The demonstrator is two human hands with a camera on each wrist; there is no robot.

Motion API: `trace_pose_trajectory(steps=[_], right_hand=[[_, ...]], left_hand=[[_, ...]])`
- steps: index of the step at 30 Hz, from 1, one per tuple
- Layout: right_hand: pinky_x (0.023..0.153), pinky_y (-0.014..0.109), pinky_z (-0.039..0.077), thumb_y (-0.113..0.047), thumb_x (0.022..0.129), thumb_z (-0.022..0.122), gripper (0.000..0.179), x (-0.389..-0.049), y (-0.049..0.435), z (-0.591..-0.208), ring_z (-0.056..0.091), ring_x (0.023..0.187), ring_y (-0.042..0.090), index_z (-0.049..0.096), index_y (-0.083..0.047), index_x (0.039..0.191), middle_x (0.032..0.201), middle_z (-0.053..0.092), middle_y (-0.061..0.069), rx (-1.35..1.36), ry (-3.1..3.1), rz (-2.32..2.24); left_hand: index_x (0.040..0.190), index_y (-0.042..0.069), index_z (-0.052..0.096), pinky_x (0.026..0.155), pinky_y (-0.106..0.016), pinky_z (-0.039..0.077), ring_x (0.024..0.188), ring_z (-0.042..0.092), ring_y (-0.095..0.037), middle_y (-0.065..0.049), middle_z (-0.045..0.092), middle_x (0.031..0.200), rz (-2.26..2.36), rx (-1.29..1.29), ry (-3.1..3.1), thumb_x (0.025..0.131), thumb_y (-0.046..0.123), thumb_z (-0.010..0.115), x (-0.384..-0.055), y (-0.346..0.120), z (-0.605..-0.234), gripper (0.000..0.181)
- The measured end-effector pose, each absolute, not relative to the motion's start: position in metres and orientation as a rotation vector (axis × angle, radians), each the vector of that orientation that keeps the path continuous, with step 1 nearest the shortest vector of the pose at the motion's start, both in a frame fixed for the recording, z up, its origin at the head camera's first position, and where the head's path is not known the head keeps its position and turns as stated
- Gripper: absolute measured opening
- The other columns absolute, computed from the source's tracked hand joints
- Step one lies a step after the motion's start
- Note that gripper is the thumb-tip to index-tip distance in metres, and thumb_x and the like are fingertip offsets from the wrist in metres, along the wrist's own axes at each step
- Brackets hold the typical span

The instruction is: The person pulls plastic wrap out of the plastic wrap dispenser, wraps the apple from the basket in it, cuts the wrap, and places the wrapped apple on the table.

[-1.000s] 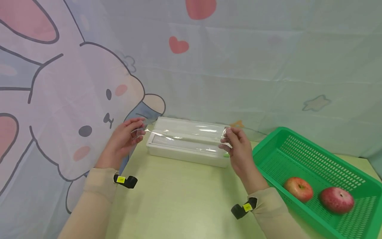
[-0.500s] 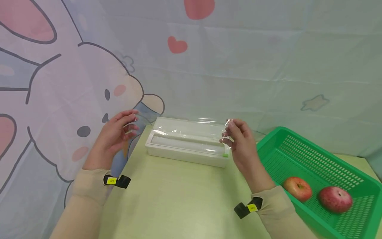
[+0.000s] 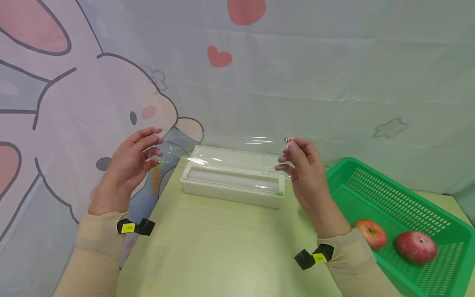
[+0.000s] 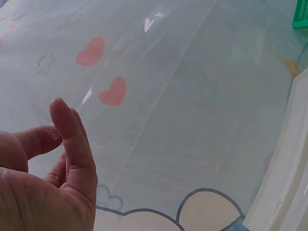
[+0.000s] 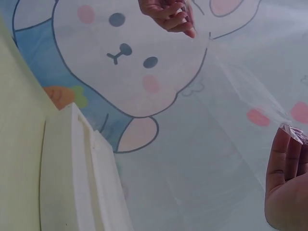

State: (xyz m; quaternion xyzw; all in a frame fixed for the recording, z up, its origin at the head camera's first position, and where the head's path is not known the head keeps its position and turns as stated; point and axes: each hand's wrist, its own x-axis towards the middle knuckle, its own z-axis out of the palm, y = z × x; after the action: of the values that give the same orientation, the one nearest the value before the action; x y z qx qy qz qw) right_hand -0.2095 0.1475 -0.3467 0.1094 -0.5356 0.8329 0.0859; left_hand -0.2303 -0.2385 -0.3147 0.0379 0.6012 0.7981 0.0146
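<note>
A sheet of clear cling film point(image 3: 257, 140) stretches between my two hands above a white cling film dispenser box point(image 3: 230, 196). My left hand point(image 3: 128, 167) pinches one corner between thumb and fingers, beyond the box's left end. At the other end, my right hand point(image 3: 307, 177) pinches the film, which bunches into shiny creases at its fingertips point(image 5: 288, 132). Inside the box, whose lid point(image 3: 226, 156) is up at the back, lies the film roll point(image 3: 230, 180). A small green slider point(image 3: 279, 193) sits at the box's right front corner. The film's lower edge is hard to make out.
On the right, a green plastic basket point(image 3: 404, 189) holds an apple point(image 3: 372, 234) and a dark red round fruit point(image 3: 416, 247). The box stands on a pale yellow-green table point(image 3: 219, 243), against a printed cloth backdrop point(image 3: 315, 74) with a rabbit and hearts.
Both hands have risen and moved farther apart, the left hand leftward and the right hand slightly rightward. The film has lifted with them, and more of the box and roll shows.
</note>
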Motion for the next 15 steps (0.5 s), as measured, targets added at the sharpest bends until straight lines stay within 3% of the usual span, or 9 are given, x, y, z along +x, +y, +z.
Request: trace_pose_trajectory(steps=[5, 15], right_hand=[[0.078, 0.025, 0.06, -0.013, 0.113, 0.053, 0.011, -0.205, 0.149, -0.34, 0.059, 0.088, 0.013, 0.063, -0.018, 0.115, 0.11, 0.059, -0.001, 0.397, -1.61, 2.45], [0.078, 0.028, 0.061, -0.011, 0.113, 0.053, 0.014, -0.193, 0.149, -0.327, 0.059, 0.087, 0.015, 0.065, -0.018, 0.118, 0.107, 0.058, 0.001, 0.467, -1.625, 2.403]], left_hand=[[0.126, 0.019, 0.07, 0.07, -0.02, 0.056, 0.079, 0.066, -0.011, 0.0, 0.066, 0.108, 2.486, 0.157, 1.935, 0.108, 0.021, 0.066, -0.223, -0.239, -0.308, 0.018], [0.128, 0.016, 0.069, 0.065, -0.02, 0.058, 0.077, 0.066, -0.013, -0.002, 0.065, 0.107, 2.513, 0.242, 1.982, 0.108, 0.02, 0.066, -0.208, -0.244, -0.297, 0.021]])
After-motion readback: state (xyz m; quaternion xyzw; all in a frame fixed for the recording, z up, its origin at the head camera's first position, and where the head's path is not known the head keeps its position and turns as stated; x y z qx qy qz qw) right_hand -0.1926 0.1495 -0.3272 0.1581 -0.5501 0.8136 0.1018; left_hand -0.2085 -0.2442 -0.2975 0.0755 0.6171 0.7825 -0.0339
